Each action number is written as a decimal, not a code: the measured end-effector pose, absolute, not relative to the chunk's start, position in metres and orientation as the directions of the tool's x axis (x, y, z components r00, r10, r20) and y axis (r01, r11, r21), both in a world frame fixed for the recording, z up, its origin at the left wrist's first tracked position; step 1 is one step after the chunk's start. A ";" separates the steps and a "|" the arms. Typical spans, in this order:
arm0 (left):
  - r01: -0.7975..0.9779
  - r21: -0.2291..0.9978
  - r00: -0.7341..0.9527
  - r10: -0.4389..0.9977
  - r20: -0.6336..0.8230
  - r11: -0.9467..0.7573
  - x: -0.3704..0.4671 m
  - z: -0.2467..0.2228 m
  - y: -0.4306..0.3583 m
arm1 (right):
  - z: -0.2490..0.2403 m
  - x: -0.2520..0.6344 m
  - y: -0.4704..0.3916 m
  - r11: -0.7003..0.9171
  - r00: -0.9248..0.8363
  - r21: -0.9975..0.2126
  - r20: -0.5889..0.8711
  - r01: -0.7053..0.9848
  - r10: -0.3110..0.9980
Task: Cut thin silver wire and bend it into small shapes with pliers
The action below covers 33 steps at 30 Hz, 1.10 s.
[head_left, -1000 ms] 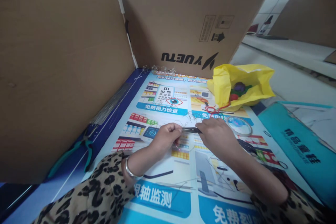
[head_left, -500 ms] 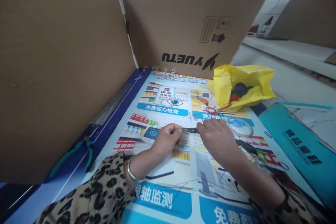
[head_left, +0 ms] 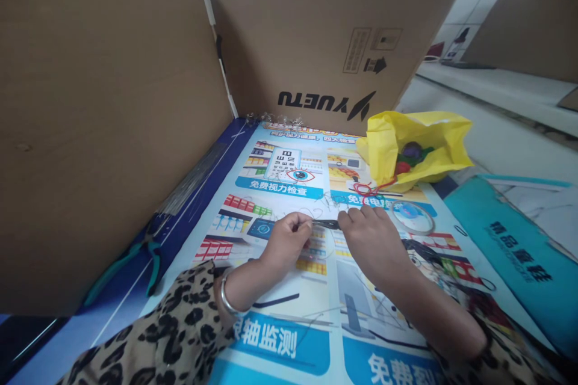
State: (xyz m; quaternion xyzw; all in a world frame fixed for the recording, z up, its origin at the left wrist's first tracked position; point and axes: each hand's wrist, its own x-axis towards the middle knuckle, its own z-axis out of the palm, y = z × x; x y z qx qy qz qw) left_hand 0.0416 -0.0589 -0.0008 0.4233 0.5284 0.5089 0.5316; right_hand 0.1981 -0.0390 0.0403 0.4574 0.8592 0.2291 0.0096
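Observation:
My right hand (head_left: 371,240) is wrapped round the handles of dark long-nosed pliers (head_left: 329,224), whose jaws point left. The tips of the pliers meet the fingers of my left hand (head_left: 291,240), which are pinched together. Thin wire seems to be between these fingers, but it is too small to make out clearly. Both hands are just above a printed poster (head_left: 332,289). Pieces of bent thin wire (head_left: 332,200) lie on the poster behind the pliers.
Cardboard panels (head_left: 316,30) stand behind and at left. Teal-handled pliers (head_left: 151,252) and straight wires (head_left: 192,177) lie left. At right are a yellow bag (head_left: 383,150) with yarn balls (head_left: 412,150), red cord (head_left: 368,190), a pale ring (head_left: 431,222) and a teal box (head_left: 497,240).
My right forearm has shifted and turned slightly, and the pliers have moved a touch. My left hand keeps nearly the same place and pinch.

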 end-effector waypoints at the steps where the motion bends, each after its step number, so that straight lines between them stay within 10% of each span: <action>1: -0.093 0.988 -0.079 0.988 -0.131 0.124 0.042 -0.001 -0.059 | 0.040 0.198 -0.039 0.477 -0.582 0.403 0.191 0.781 0.790; 33: 0.058 0.981 0.310 0.930 -0.195 0.187 0.017 -0.002 -0.043 | 0.040 0.216 -0.024 0.659 -0.716 0.307 0.129 0.687 0.686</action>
